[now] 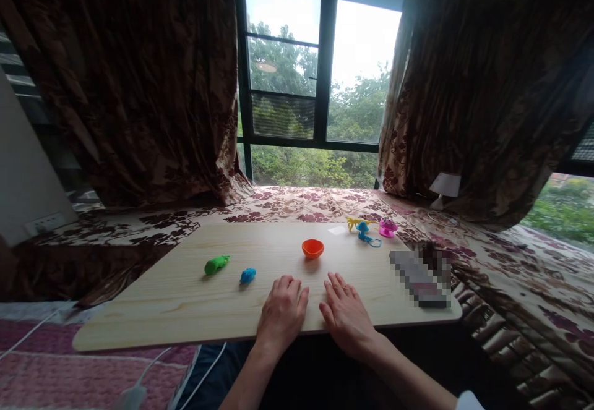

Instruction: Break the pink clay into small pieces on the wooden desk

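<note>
Orange bowl (pixel 312 248) upright on pale wood-grain table (pixel 162 311), around mid-board, just ahead of both hands and touching neither; left hand (pixel 282 307) palm down on the board, fingers together and slightly bent, thumb alongside, grasping nothing; right hand (pixel 346 308) likewise palm down, fingers stretched forward, thumb angled inward, released; a gap between the two; small blue toy (pixel 247 276) on the board left of the left hand, green toy (pixel 216 264) farther left; at far right edge, yellow toy (pixel 351 223), blue mushroom-shaped toy (pixel 362 229) and magenta toy (pixel 388 229) grouped near one another; dark object (pixel 420 286) at right, pixelated, details unreadable; beyond the board, floral cloth (pixel 297 203); white lamp (pixel 445 185) near right-hand curtain (pixel 464 101); window (pixel 326 57) behind, trees outside.
</note>
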`<state>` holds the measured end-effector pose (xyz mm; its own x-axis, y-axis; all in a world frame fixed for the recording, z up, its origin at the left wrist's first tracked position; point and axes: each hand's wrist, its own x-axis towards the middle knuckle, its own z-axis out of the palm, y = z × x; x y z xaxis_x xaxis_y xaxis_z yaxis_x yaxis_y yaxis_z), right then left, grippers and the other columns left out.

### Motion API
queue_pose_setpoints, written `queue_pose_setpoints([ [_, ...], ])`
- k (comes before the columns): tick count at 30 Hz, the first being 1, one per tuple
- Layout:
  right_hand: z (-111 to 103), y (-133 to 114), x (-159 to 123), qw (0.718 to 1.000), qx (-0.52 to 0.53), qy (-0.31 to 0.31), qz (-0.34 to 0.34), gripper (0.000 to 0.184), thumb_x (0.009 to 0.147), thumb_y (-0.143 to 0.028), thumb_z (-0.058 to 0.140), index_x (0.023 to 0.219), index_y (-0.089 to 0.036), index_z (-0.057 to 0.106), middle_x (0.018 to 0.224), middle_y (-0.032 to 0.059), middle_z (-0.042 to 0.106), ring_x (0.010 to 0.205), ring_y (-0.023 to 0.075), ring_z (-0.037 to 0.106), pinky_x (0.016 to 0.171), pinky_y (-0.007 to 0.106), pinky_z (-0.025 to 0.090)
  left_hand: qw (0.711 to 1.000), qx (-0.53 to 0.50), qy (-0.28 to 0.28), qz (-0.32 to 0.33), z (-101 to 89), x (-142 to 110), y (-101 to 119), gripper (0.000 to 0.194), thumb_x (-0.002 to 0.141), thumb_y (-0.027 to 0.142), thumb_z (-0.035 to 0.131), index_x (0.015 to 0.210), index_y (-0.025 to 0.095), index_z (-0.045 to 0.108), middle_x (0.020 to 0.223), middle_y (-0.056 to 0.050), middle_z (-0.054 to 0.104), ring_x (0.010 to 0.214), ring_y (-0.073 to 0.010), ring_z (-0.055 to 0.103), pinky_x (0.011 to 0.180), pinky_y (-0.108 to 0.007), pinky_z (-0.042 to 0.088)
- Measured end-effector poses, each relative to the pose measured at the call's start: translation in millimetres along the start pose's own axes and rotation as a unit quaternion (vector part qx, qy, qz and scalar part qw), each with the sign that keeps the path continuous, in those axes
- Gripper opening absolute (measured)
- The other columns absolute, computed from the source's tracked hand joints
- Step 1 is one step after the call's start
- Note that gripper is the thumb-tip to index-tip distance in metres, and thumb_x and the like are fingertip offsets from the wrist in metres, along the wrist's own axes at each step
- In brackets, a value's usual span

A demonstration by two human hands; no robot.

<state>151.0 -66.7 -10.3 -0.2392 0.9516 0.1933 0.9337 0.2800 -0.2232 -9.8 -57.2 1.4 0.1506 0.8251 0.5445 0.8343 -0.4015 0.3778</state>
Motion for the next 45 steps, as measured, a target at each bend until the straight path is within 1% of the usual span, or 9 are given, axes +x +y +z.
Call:
queue_pose_setpoints([
  [10,-6,34,90,0.994,0.005,-0.021,0.107,0.053,0.092,-0.042,0.018,0.133,-0.011,0.033,0.141,0.0163,0.025,0.129,0.0265,0.02,0.1,0.049,0.015,1.0,0.012,-0.005,0.008,-0.7,1,1,0.025,0.087,0.03,0.034,0.089,0.02,0.056,0.092,-0.006,0.052,0.093,-0.0193,0.046,0.084,-0.035,0.038],
  [20,4,1,12,1.0,-0.028,-0.01,0.007,0.05,0.091,-0.043,0.023,0.136,-0.021,0.028,0.144,0.002,0.021,0.132,0.0176,0.012,0.106,0.037,0.009,1.0,0.005,-0.001,0.007,1.4,-1,-3,0.024,0.087,0.03,0.035,0.088,0.02,0.057,0.091,-0.006,0.051,0.093,-0.0199,0.046,0.084,-0.037,0.038],
  [24,1,17,51,0.997,-0.042,0.03,0.057,0.043,0.091,-0.038,0.035,0.129,-0.017,0.038,0.137,0.0117,0.034,0.125,0.0251,0.03,0.1,0.046,0.024,1.0,0.011,-0.003,0.006,1.0,-2,-2,0.024,0.087,0.031,0.034,0.087,0.02,0.056,0.092,-0.006,0.051,0.093,-0.0191,0.045,0.084,-0.036,0.038],
  [29,-9,36,98,0.993,-0.052,0.06,0.085,0.029,0.086,-0.03,0.051,0.111,-0.015,0.05,0.11,0.0063,0.053,0.091,0.0182,0.056,0.076,0.038,0.048,1.0,0.02,0.001,0.004,-0.9,0,-2,0.025,0.088,0.031,0.033,0.087,0.021,0.056,0.091,-0.005,0.051,0.092,-0.0187,0.045,0.084,-0.036,0.038],
  [32,-6,25,75,0.996,-0.056,0.05,0.052,0.034,0.089,-0.031,0.046,0.119,-0.016,0.046,0.121,0.0092,0.048,0.107,0.0219,0.049,0.089,0.043,0.04,1.0,0.018,0.001,0.002,-0.6,0,-3,0.025,0.088,0.032,0.034,0.087,0.02,0.056,0.091,-0.005,0.051,0.092,-0.0189,0.045,0.084,-0.035,0.038],
  [34,-1,11,42,0.998,-0.055,0.031,0.015,0.04,0.092,-0.031,0.037,0.129,-0.018,0.038,0.135,0.0096,0.038,0.125,0.0218,0.031,0.103,0.042,0.024,1.0,0.016,-0.001,0.001,0.3,0,-3,0.025,0.087,0.032,0.034,0.087,0.02,0.056,0.091,-0.006,0.051,0.092,-0.0192,0.045,0.083,-0.035,0.038],
  [38,5,-11,-8,0.997,-0.043,-0.006,-0.059,0.045,0.093,-0.038,0.023,0.136,-0.023,0.029,0.146,-0.0001,0.013,0.133,0.017,0.006,0.107,0.036,0.008,1.0,0.012,-0.004,0.0,2.1,-1,-3,0.025,0.087,0.031,0.034,0.085,0.019,0.056,0.09,-0.006,0.051,0.092,-0.0193,0.045,0.083,-0.036,0.038],
  [41,3,-4,7,0.999,-0.036,-0.015,-0.019,0.046,0.093,-0.04,0.023,0.134,-0.021,0.033,0.145,0.003,0.02,0.133,0.0188,0.011,0.106,0.039,0.012,1.0,0.015,-0.005,0.005,1.8,-2,-2,0.025,0.087,0.032,0.033,0.085,0.02,0.055,0.091,-0.006,0.051,0.092,-0.0192,0.045,0.084,-0.036,0.038],
  [45,-6,28,70,0.997,-0.04,0.018,0.058,0.038,0.091,-0.036,0.039,0.123,-0.015,0.044,0.129,0.0118,0.043,0.117,0.0247,0.041,0.094,0.046,0.034,1.0,0.021,-0.005,0.01,0.3,-1,-1,0.026,0.088,0.032,0.032,0.085,0.02,0.055,0.09,-0.005,0.051,0.091,-0.0187,0.045,0.083,-0.036,0.038],
])
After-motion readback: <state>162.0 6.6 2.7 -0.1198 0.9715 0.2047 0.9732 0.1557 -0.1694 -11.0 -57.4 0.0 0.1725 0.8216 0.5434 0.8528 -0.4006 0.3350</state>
